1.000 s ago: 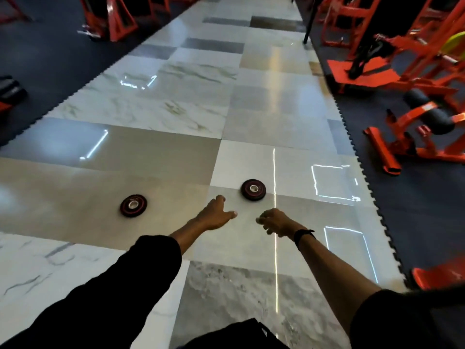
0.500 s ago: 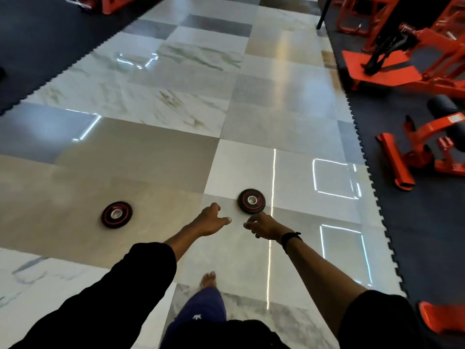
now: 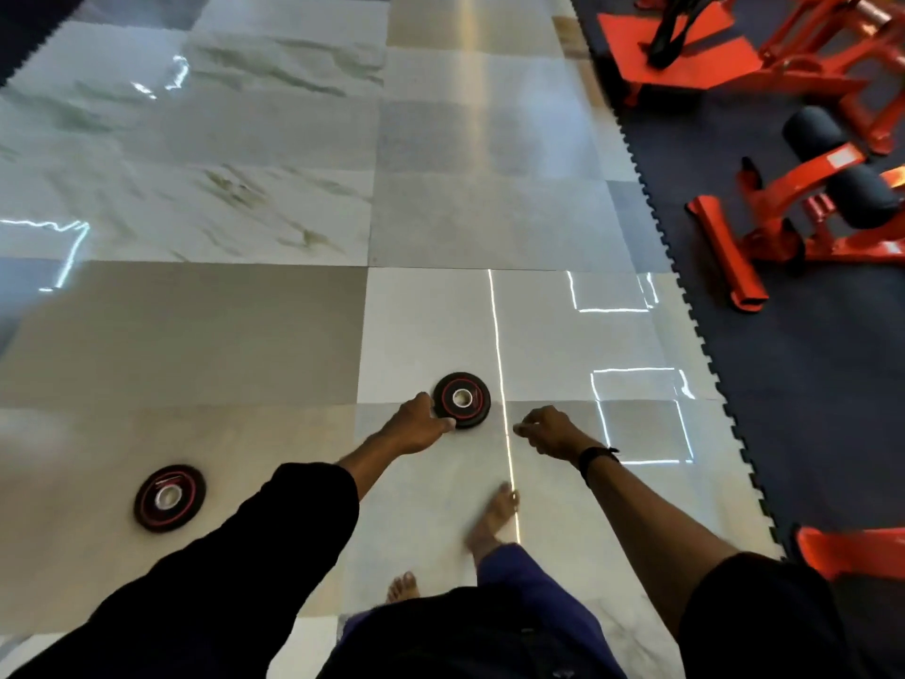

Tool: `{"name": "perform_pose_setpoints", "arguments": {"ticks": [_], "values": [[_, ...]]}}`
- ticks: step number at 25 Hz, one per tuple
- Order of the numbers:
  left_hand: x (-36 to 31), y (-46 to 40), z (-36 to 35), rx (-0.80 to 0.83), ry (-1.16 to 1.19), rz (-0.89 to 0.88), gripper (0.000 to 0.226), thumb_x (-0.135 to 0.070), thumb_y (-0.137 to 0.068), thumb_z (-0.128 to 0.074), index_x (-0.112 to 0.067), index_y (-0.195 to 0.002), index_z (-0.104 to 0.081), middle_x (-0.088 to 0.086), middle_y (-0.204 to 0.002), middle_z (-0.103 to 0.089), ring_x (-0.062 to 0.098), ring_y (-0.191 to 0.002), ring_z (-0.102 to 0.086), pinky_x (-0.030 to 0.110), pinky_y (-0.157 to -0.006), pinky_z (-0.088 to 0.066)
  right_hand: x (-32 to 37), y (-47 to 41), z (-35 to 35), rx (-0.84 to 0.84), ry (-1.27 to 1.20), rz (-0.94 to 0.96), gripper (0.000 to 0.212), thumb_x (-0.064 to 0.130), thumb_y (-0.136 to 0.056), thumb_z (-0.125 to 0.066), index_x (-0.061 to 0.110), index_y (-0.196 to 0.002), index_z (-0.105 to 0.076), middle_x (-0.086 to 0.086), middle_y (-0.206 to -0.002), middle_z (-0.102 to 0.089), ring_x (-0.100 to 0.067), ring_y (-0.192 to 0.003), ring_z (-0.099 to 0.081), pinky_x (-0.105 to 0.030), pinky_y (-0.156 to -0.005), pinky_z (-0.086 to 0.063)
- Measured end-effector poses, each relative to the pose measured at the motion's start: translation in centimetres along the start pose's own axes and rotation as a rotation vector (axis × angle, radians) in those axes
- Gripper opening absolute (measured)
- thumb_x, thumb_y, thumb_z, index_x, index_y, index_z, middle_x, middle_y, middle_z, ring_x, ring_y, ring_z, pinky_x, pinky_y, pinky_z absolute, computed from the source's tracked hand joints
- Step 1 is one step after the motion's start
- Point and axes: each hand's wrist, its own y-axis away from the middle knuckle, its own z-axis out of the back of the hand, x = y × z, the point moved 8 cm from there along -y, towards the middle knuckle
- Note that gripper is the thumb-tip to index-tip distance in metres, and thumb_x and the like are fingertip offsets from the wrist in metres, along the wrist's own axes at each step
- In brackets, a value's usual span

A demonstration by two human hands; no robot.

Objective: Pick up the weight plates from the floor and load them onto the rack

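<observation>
Tiled floor (image 3: 196, 335) bears two weight plates (image 3: 462, 400), bare feet (image 3: 492, 519).

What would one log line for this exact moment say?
left hand: touching near plate | right hand: holds nothing | far plate: on floor | rack: unseen

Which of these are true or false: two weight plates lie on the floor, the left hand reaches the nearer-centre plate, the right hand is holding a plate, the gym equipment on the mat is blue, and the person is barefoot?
1. Two weight plates lie on the floor: true, the centre plate and the left plate.
2. The left hand is at the edge of the centre plate: true; whether it grips it yet cannot be told.
3. The right hand holds a plate: false, it holds nothing and is apart from both plates.
4. The gym equipment on the dark mat is blue: false, it is orange-red.
5. The person is barefoot: true, a bare foot shows on the tiles.
</observation>
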Motion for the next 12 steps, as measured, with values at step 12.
{"name": "perform_pose_setpoints", "arguments": {"ticks": [12], "values": [[-7.4, -19.5, 3.7, 0.085, -0.096, 0.183, 0.061, -0.040, -0.093, -0.060, -0.004, -0.138, -0.041, 0.017, -0.144, -0.046, 0.031, -0.129, -0.048, 0.032, -0.100, -0.041, 2.8, -19.3, 9.1, 0.084, -0.031, -0.020, 0.043, 0.038, -0.094, -0.054, 0.004, -0.119, -0.060, -0.017, -0.127, -0.059, -0.034, -0.118, -0.056, -0.045, -0.099, -0.045]]}}
